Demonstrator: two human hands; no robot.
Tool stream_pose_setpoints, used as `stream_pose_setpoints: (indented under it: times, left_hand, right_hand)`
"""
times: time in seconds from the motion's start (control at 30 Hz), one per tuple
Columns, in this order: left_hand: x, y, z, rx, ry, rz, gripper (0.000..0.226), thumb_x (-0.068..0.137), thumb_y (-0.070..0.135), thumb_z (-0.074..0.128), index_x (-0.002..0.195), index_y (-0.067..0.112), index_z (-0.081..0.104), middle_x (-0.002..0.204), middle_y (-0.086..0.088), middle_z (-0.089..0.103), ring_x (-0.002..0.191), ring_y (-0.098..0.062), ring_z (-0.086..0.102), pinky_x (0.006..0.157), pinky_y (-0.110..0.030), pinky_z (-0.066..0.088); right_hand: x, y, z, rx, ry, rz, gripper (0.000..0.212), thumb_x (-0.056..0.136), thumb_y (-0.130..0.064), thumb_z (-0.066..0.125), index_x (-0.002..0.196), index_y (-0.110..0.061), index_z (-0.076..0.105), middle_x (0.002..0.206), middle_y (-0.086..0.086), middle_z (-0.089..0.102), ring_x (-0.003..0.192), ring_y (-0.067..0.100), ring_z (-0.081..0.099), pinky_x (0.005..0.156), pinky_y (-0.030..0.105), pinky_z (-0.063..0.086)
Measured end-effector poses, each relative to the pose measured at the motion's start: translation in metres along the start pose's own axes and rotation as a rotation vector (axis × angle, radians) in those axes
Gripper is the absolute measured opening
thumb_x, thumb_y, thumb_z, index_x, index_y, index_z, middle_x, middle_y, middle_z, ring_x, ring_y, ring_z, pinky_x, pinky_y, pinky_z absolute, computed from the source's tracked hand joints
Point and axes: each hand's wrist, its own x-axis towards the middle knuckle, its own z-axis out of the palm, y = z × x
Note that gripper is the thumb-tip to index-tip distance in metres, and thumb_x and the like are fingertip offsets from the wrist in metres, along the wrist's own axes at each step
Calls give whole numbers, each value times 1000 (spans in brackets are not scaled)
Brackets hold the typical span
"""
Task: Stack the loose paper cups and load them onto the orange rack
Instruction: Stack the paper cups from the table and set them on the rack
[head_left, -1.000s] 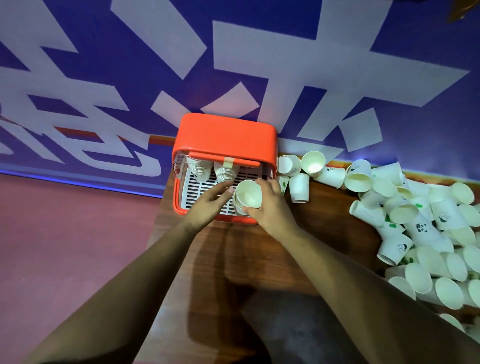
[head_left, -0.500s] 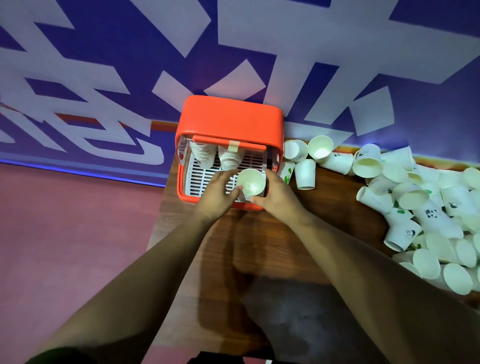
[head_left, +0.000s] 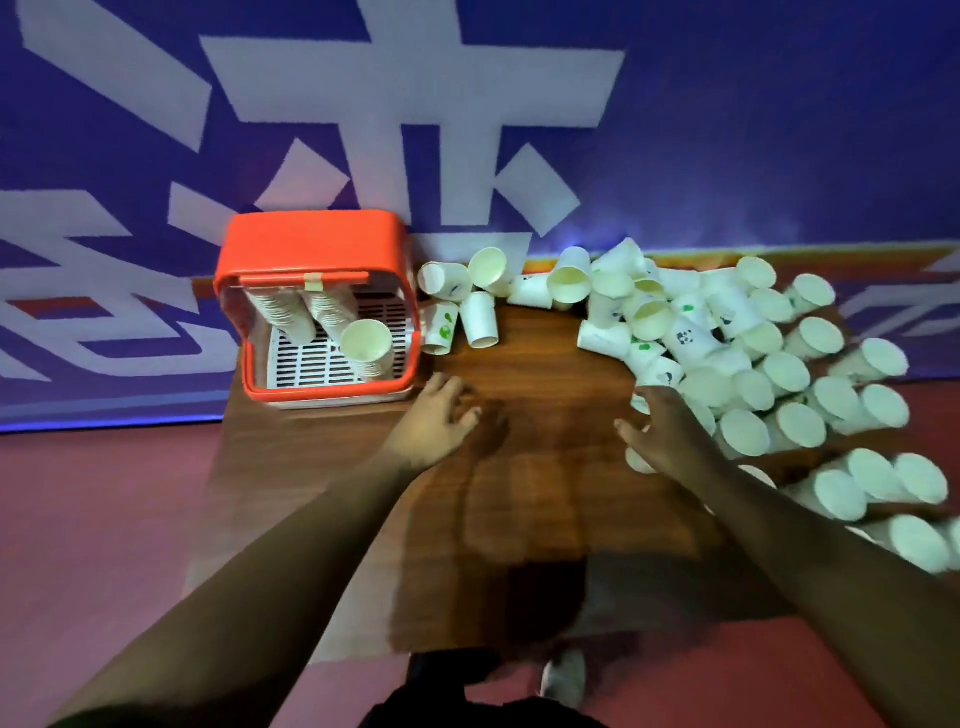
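Behind everything, facing a purple wall banner (head_left: 727, 130) crossed by broad white strokes, fuzzy in look. Looking down past it on a dull red floor (head_left: 104, 519) and a brown wood-grain tabletop (head_left: 545, 483), smooth and faintly glossy, with left and near edges in view and a bare middle stretch between the two forearms.

Finding over the table's right half a heap of loose white paper cups (head_left: 753, 364), tapered and thin-walled, tumbled on their sides with round mouths mostly turned toward the camera, some carrying green leaf or black panda prints, blurring toward the right.

Seeing at the far left corner an orange plastic rack (head_left: 311, 244), a round-cornered box open at the front, sitting beside the table's left edge and near the banner, holding a white slotted tray (head_left: 311, 369). Noting inside it nested stacks of white paper cups (head_left: 283, 312) leaning on the tray, the frontmost showing its open mouth.

Spotting a small cluster of white paper cups (head_left: 478, 317) just beside the rack's right wall.

Hovering over bare wood near the rack's front right corner: left hand (head_left: 431, 426), fingers loosely spread, gripping nothing. Hovering at the heap's near edge: right hand (head_left: 670, 431), fingers spread, touching or not, hard to say.
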Motion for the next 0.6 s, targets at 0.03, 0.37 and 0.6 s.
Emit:
stream_pose_setpoints:
  times: [0.03, 0.37, 0.6]
  left_hand:
    - [3, 17, 18, 20, -43, -7, 27, 95, 30, 61, 117, 15, 58, 113, -1, 46, 99, -15, 56, 94, -35, 47]
    - [29, 152, 179, 95, -170, -82, 59, 84, 33, 73, 132, 9, 49, 129, -13, 45, 123, -27, 45, 100, -31, 38]
    - [59, 174, 228, 206, -163, -161, 96, 75, 37, 81, 148, 8, 27, 149, -11, 29, 138, -31, 34, 108, -41, 36]
  right_hand:
    - [-10, 26, -8, 8, 13, 20, 64, 87, -36, 67, 140, -8, 45, 142, 15, 45, 130, 29, 44, 105, 39, 38]
    - [-67, 207, -36, 47, 41, 118, 54, 75, -47, 63, 121, -20, 56, 120, 4, 58, 114, 25, 55, 93, 41, 48]
    - [-67, 217, -21, -72, 30, 68, 71, 78, -48, 68, 134, -11, 46, 133, 12, 48, 121, 31, 48, 102, 42, 40]
